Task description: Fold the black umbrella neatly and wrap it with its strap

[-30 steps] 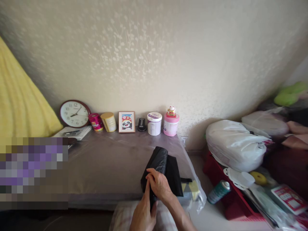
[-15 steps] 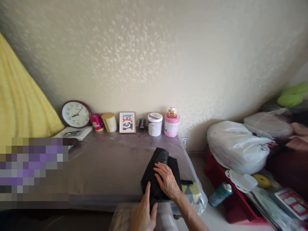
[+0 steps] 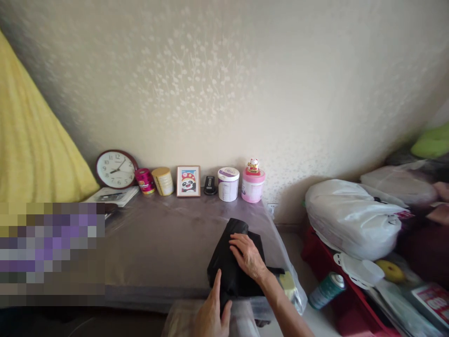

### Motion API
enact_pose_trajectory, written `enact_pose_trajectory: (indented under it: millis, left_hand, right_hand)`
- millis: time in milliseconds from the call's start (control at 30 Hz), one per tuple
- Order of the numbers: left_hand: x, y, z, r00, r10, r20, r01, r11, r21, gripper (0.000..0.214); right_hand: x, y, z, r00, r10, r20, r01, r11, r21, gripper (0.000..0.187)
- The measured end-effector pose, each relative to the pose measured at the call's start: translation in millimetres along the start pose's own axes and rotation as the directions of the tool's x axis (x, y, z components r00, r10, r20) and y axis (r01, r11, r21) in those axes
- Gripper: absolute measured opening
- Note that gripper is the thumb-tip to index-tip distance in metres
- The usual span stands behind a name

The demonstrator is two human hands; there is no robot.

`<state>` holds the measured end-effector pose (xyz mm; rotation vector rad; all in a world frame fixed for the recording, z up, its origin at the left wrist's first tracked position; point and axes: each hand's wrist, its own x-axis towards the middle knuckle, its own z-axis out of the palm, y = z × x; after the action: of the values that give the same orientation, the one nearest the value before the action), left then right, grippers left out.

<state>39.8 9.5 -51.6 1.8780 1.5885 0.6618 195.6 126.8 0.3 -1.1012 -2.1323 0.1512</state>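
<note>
A black umbrella (image 3: 221,262), its cloth loosely folded, lies near the front right edge of the plastic-covered table. Its dark lower end sits between the thumb and index finger of my left hand (image 3: 213,311), which is closed around it, the index finger stretched along the cloth. On top of the folds rests my right hand (image 3: 248,255), flat with its fingers extended toward the upper left. A short black strap (image 3: 276,270) sticks out to the right, beyond my right wrist. The other fingers of my left hand are hidden.
Along the wall stand a clock (image 3: 116,169), a pink can (image 3: 144,181), a yellow-lidded tin (image 3: 162,181), a panda picture frame (image 3: 188,181) and two tubs (image 3: 228,185). Right of the table are a spray can (image 3: 327,291) and a red bin (image 3: 345,306) beside a white bag (image 3: 351,217).
The whole view has shifted slightly, so things sit a little lower and farther right. My hands stay on the umbrella in nearly the same pose.
</note>
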Motion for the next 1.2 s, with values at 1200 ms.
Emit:
enact_pose_trajectory:
  millis: [1200]
  left_hand:
    - [-3, 4, -10.1, 1.000, -0.018, -0.017, 0.017, 1.000, -0.017, 0.061]
  right_hand:
    - [-74, -16, -50, 0.870, 0.491, -0.042, -0.490, 0.871, 0.036, 0.029]
